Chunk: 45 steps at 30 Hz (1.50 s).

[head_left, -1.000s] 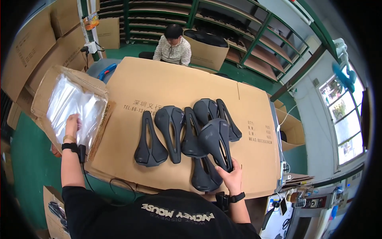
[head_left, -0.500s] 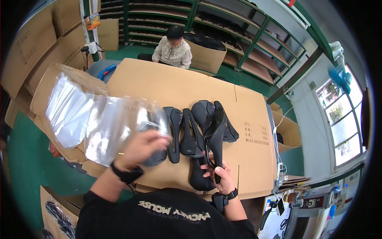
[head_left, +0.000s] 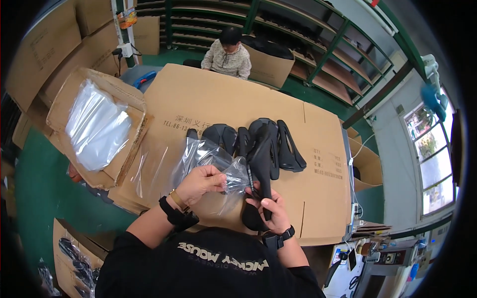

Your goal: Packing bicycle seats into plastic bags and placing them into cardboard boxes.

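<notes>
My left hand (head_left: 201,183) pinches the mouth of a clear plastic bag (head_left: 191,161) that lies spread over the cardboard-covered table (head_left: 213,97). My right hand (head_left: 271,211) grips a black bicycle saddle (head_left: 261,161) by its rear, its nose pointing away from me, right beside the bag's opening. Several more black saddles (head_left: 248,139) lie in a row on the cardboard just beyond my hands; the bag partly covers the leftmost ones.
An open cardboard box (head_left: 97,126) holding a stack of clear bags stands at the left. A second person (head_left: 228,54) sits at the table's far end beside a box of black parts (head_left: 268,59). Green shelving runs along the back. Another box (head_left: 74,256) sits low left.
My left hand has pulled a clear bag from the box at the left and brought it to the middle. My right hand has lifted one saddle up next to the bag's mouth.
</notes>
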Available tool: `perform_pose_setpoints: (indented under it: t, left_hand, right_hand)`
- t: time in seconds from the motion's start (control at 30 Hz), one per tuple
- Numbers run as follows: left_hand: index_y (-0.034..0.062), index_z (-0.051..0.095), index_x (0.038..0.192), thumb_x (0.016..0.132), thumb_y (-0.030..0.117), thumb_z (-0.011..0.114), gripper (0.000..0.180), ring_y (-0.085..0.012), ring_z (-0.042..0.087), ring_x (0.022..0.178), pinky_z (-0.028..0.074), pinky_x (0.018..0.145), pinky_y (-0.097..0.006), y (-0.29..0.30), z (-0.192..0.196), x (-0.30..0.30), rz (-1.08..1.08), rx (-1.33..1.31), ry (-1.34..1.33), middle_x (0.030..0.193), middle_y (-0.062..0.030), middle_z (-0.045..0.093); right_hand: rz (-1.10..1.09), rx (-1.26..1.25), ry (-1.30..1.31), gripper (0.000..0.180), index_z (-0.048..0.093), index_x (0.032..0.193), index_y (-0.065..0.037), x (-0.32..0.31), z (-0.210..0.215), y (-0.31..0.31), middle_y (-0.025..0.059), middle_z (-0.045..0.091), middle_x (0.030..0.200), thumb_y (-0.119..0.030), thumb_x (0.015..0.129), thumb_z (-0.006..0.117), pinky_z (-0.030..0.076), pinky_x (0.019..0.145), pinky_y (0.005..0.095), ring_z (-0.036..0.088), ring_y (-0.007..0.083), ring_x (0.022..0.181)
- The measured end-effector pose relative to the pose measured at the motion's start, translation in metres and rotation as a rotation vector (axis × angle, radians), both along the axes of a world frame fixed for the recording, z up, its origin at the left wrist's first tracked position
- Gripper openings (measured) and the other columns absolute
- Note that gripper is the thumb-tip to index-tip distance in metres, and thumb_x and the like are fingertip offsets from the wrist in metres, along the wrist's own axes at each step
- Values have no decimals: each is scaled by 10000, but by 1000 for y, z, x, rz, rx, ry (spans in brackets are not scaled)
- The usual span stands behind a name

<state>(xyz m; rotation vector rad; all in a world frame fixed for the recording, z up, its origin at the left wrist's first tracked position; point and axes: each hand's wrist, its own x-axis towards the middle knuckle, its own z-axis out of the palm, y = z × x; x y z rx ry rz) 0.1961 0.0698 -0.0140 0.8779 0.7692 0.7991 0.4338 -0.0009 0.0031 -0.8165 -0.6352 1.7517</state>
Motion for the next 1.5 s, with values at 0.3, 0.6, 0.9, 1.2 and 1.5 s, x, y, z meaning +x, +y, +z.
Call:
perform_pose_setpoints:
  t: [0.3, 0.6, 0.9, 1.2, 1.5]
  left_hand:
    - [30, 588, 947, 887, 112, 604, 103, -82, 589, 784, 492, 695, -230, -13, -8, 11, 43, 264, 133, 875, -4, 622]
    - [59, 514, 827, 861, 112, 649, 149, -89, 571, 643, 458, 591, -212, -18, -13, 8, 33, 128, 87, 716, -11, 579]
    - [56, 554, 994, 869, 167, 640, 188, -131, 592, 761, 495, 679, -259, -10, -65, -63, 581, 305, 445, 877, -49, 582]
    - [72, 585, 981, 762, 363, 718, 388, -345, 598, 832, 481, 734, -405, 35, -54, -70, 357, 600, 1308, 995, -139, 604]
    - [7, 618, 960, 863, 223, 647, 238, -133, 621, 757, 499, 662, -277, 62, -63, -89, 144, 408, 749, 801, -53, 647]
  right_hand:
    - [458, -12, -33, 616, 448, 1278, 51, -18, 24, 0, 136, 478, 1298, -70, 727, 696, 519, 889, 402, 505, 274, 1181]
    - [134, 19, -35, 569, 477, 1253, 65, -6, 17, -2, 155, 550, 1229, -49, 730, 672, 502, 907, 388, 564, 286, 1110]
    - [-77, 130, 8, 496, 496, 1216, 60, 42, -12, -1, 134, 570, 1187, -53, 756, 644, 555, 821, 386, 578, 314, 1088]
    - [-71, 153, -147, 540, 509, 1210, 61, 53, -21, -1, 126, 571, 1181, -108, 729, 686, 564, 795, 370, 584, 313, 1078]
    - [-214, 185, -312, 555, 499, 1231, 56, 65, 0, -2, 158, 563, 1213, -109, 729, 671, 509, 880, 418, 539, 296, 1149]
